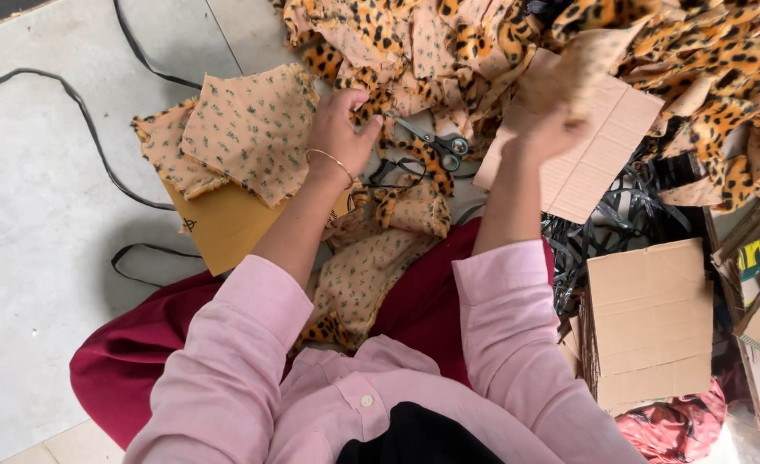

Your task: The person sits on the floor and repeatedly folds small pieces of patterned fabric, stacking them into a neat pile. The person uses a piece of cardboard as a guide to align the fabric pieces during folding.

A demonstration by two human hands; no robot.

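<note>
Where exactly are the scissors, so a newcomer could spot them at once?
Start at the big heap of leopard-print fabric across the top of the view, then drop to its lower edge between the person's two raised forearms. The scissors lie there on the floor, just right of the left hand and left of the tilted cardboard sheet. They are the only metal thing there, with grey blades and dark looped handles.

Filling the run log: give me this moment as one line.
left hand: on floral fabric pieces | right hand: lifting fabric piece, blurred | scissors: lying between hands
</note>
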